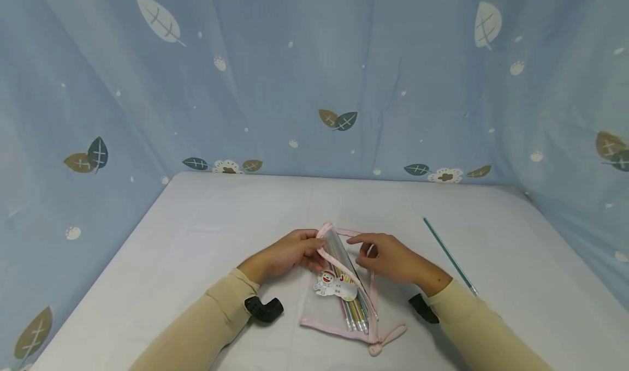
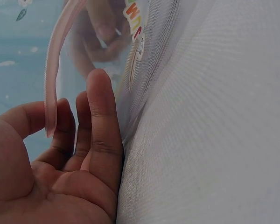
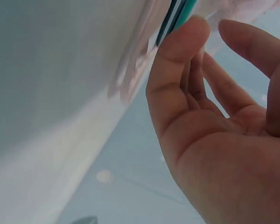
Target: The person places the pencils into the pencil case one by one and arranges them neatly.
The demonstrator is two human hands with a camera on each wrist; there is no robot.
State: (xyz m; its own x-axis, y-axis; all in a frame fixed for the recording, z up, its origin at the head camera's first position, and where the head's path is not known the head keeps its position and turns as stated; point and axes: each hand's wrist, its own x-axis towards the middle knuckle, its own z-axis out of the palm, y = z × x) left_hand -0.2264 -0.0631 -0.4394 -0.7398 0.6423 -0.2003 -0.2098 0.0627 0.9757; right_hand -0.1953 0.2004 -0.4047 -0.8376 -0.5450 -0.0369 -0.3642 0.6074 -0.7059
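A see-through mesh zip pouch (image 1: 321, 313) with pink trim lies on the table, its mouth spread at the far end. Several pencils (image 1: 355, 311) show inside it, under a cartoon label (image 1: 336, 285) with coloured letters. My left hand (image 1: 298, 249) pinches the pink zip edge (image 2: 52, 84) between thumb and forefinger. Just right of the mouth is my right hand (image 1: 388, 256), fingers loosely bent. Nothing sits between its thumb and fingertips in the right wrist view, where teal and dark pencil shafts (image 3: 181, 17) appear beyond the fingers.
A teal pencil (image 1: 449, 255) lies slantwise on the white table (image 1: 236, 213), right of the right hand. The pink zip pull (image 1: 392, 335) trails off the pouch's near right corner. A blue leaf-patterned curtain (image 1: 295, 76) hangs behind the table and along both sides.
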